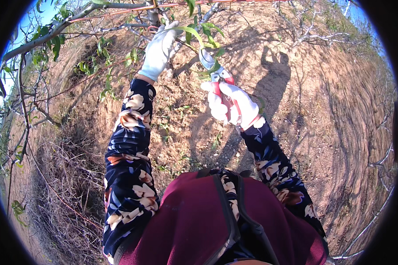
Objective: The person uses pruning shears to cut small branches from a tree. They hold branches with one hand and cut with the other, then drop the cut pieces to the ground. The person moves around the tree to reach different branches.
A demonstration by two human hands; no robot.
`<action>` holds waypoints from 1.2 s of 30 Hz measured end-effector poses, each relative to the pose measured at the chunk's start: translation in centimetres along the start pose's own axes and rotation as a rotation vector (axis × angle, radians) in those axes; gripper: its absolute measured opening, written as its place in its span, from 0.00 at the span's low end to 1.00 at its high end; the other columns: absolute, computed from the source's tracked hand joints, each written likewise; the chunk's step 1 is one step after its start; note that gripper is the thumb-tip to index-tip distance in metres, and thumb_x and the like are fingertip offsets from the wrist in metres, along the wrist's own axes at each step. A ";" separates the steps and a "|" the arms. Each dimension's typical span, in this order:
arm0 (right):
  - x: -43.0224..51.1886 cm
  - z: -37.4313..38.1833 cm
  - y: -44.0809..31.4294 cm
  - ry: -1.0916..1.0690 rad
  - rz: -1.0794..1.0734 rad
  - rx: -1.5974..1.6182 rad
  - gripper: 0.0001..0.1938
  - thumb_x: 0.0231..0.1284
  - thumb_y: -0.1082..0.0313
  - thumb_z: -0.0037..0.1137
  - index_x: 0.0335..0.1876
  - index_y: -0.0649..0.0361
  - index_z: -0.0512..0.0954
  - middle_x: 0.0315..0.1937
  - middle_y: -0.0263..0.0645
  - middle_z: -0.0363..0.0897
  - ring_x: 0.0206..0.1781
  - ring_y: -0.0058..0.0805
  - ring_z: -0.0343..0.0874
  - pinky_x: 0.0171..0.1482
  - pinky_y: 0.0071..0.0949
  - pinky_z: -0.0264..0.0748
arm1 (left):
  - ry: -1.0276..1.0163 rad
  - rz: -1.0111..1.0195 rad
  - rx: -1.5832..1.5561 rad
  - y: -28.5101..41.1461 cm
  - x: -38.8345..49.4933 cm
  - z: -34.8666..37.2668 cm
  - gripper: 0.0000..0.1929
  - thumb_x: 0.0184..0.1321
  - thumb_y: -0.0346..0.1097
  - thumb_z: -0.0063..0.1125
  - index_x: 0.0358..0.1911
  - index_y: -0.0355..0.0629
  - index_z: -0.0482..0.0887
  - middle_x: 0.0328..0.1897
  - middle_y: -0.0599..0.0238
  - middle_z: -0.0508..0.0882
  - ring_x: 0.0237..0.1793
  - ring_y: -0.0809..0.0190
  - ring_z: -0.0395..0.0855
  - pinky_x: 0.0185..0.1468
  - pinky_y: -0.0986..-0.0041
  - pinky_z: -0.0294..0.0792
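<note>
My left hand (pixel 160 48), in a pale work glove, is raised into the tree and closed around a leafy twig (pixel 187 45). Its fingertips are partly lost among the branches. In my right hand (pixel 233 102), also gloved, is a pair of pruning shears with red handles (pixel 216 88). Their metal blade (pixel 206 59) points up and to the left, beside the twig's end and its long green leaves (pixel 212 34). A narrow leaf crosses in front of the shears' jaws, so I cannot tell whether the blades touch the twig.
A thick grey branch (pixel 53 34) arches across the upper left, with thinner leafy shoots hanging below it. Dry brush (pixel 69 179) lies at the lower left. Sloping bare soil (pixel 305 109) carries shadows. Pale bare branches (pixel 325 36) stand at the upper right.
</note>
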State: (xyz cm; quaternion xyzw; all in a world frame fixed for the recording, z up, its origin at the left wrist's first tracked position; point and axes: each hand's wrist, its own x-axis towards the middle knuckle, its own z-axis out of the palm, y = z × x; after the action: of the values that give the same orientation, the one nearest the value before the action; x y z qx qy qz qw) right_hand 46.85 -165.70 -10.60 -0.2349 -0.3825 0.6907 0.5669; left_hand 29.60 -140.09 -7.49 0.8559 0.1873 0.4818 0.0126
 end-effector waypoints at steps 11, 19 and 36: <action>-3.7 1.6 3.3 0.098 0.328 -0.569 0.15 0.68 0.63 0.63 0.55 0.62 0.76 0.29 0.28 0.77 0.28 0.17 0.77 0.32 0.21 0.73 | -0.005 -0.122 -0.143 0.5 -0.1 -0.4 0.22 0.79 0.47 0.38 0.68 0.49 0.76 0.68 0.58 0.82 0.70 0.40 0.74 0.72 0.60 0.68; -4.8 1.2 3.8 0.120 0.312 -0.757 0.20 0.66 0.62 0.65 0.60 0.61 0.77 0.34 0.26 0.76 0.33 0.14 0.75 0.36 0.21 0.73 | -0.010 -0.220 -0.332 0.2 0.4 -0.8 0.25 0.81 0.51 0.36 0.69 0.44 0.76 0.62 0.58 0.86 0.66 0.52 0.79 0.72 0.65 0.66; -7.8 1.5 5.2 -0.019 0.203 -0.499 0.24 0.68 0.64 0.64 0.65 0.64 0.73 0.38 0.32 0.79 0.36 0.22 0.80 0.43 0.27 0.77 | 0.155 -0.157 -0.328 7.7 2.1 -7.3 0.21 0.79 0.40 0.42 0.64 0.35 0.79 0.64 0.49 0.84 0.65 0.50 0.81 0.71 0.66 0.68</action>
State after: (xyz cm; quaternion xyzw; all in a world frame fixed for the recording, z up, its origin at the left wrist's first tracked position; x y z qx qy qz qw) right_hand 44.53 -173.93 -14.69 -0.3980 -0.5206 0.6307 0.4158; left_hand 26.90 -147.68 -0.34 0.7856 0.1730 0.5677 0.1749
